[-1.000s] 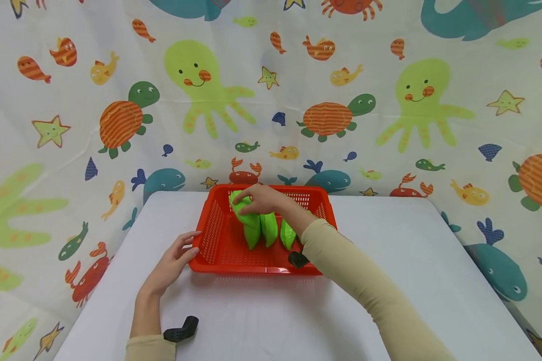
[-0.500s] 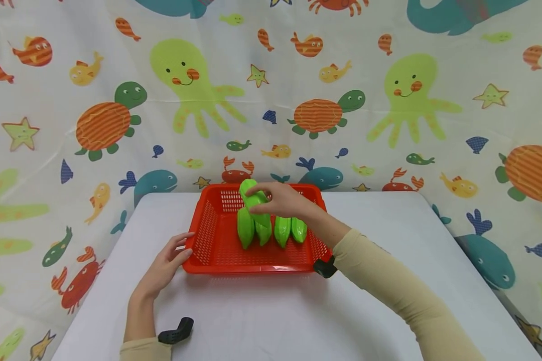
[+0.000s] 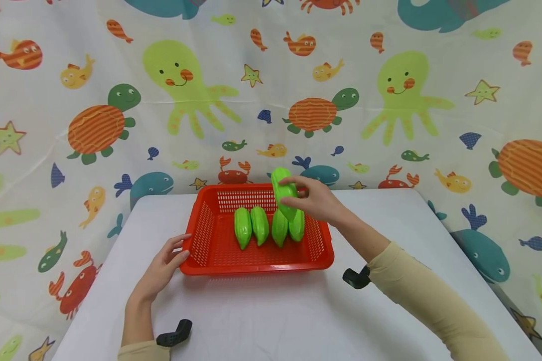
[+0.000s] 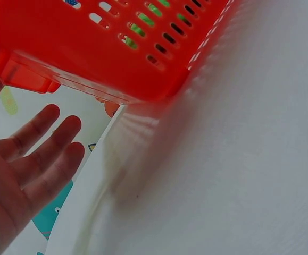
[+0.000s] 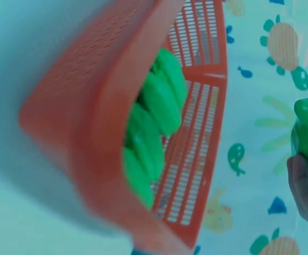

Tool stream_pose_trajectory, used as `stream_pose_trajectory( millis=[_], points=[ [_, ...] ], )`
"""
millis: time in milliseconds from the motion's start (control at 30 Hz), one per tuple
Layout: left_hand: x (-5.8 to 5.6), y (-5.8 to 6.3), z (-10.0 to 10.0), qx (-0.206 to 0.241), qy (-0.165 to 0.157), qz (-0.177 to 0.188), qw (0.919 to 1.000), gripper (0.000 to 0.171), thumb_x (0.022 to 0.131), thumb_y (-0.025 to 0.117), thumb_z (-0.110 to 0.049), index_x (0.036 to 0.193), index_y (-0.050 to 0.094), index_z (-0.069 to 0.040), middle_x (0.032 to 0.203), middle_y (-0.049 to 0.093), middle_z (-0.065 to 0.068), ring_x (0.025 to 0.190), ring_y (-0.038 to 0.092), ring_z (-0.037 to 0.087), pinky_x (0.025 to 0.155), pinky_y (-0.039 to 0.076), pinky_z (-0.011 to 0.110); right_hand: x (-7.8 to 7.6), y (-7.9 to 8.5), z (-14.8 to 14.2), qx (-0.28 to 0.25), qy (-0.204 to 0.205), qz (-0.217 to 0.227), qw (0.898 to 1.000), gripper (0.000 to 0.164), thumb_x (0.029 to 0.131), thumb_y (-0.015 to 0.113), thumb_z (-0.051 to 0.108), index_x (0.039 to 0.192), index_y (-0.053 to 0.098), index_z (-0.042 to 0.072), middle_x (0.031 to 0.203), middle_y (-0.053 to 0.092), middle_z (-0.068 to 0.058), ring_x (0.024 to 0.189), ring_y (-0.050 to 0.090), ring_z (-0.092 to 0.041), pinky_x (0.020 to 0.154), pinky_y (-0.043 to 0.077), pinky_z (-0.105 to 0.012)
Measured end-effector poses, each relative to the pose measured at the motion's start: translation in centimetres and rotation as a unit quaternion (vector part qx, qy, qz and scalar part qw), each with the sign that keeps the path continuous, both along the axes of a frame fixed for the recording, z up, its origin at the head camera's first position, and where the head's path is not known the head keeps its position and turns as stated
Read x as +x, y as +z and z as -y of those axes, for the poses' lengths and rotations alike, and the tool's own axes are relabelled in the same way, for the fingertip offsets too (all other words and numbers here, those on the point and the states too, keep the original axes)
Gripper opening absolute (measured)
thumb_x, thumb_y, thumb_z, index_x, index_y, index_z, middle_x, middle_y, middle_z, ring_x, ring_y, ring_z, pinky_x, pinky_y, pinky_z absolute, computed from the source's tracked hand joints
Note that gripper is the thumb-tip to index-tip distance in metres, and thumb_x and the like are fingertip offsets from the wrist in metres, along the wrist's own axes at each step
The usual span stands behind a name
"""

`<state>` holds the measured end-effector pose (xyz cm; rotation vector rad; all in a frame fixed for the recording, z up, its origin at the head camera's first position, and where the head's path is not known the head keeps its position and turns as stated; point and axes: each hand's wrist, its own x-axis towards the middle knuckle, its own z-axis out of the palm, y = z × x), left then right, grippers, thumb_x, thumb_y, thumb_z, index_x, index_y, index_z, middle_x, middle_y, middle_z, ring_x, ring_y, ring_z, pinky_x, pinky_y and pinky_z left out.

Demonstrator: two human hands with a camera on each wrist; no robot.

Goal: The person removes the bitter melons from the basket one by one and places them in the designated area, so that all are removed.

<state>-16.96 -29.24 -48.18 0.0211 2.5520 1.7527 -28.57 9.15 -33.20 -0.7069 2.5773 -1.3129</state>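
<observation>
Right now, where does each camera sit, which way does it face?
Head: on the head, looks forward and down at the red basket, table and sea-print cloth; left hand and right hand show.
Left wrist: on that wrist, looks at the basket's outer wall and table; left hand, left edge.
Right wrist: on that wrist, looks into the basket over its rim; part of right hand, right edge.
Head and right wrist share: basket, four green pieces, held piece.

Highlights gleam on 5 bright-green, elongated, plastic-looking pieces (image 3: 242, 228), smooth between soft ridges, and on a red, rectangular, perforated plastic basket (image 3: 257, 269). A white, flat tabletop (image 3: 262, 321) looks smooth and matt before a white, sea-animal-print cloth backdrop (image 3: 262, 95), faintly creased. 2 beige, snug cloth sleeves (image 3: 433, 301) look matt.
</observation>
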Motion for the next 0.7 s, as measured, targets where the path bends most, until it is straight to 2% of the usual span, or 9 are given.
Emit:
stream_pose_trajectory(
  millis=[133, 367, 533, 700],
  points=[
    [0.0, -0.1, 0.0, 0.003, 0.005, 0.001, 1.0000, 0.057, 0.099, 0.055, -0.039, 0.149, 0.035, -0.023, 0.146, 0.039, 0.014, 0.129, 0.044, 0.038, 0.097, 0.047, 0.054, 0.2, -0.6, -1.6, -0.010, -0.001, 0.019, 1.000, 0.044, 0.091, 0.069, 0.039, 0.132, 0.057, 0.029, 0.129, 0.055, -0.002, 0.109, 0.059, -0.026, 0.084, 0.056, -0.037],
    [-0.1, -0.3, -0.1, 0.003, 0.006, 0.001, 1.0000, 0.057, 0.099, 0.055, -0.039, 0.149, 0.035, -0.023, 0.147, 0.038, 0.014, 0.129, 0.045, 0.037, 0.097, 0.048, 0.052, 1.0, -2.3, -3.9, -0.057, -0.013, 0.072, 0.996, 0.045, 0.094, 0.066, 0.032, 0.137, 0.052, 0.025, 0.142, 0.045, -0.007, 0.120, 0.056, -0.035, 0.092, 0.051, -0.052],
    [-0.1, -0.3, -0.2, 0.001, 0.004, -0.002, 1.0000, 0.057, 0.099, 0.055, -0.039, 0.149, 0.035, -0.023, 0.147, 0.039, 0.014, 0.128, 0.045, 0.037, 0.096, 0.049, 0.050, 1.4, -3.7, -5.1, -0.090, -0.043, 0.096, 0.990, 0.049, 0.094, 0.066, 0.036, 0.139, 0.051, 0.023, 0.152, 0.035, -0.007, 0.129, 0.047, -0.040, 0.098, 0.046, -0.054],
    [0.0, 0.0, -0.1, -0.002, 0.004, -0.001, 1.0000, 0.057, 0.099, 0.055, -0.039, 0.150, 0.034, -0.022, 0.147, 0.038, 0.014, 0.129, 0.044, 0.037, 0.096, 0.048, 0.051, 1.3, -4.7, -6.4, -0.117, -0.078, 0.111, 0.984, 0.054, 0.093, 0.066, 0.041, 0.140, 0.049, 0.023, 0.151, 0.034, -0.010, 0.131, 0.045, -0.040, 0.100, 0.043, -0.056]
  ],
)
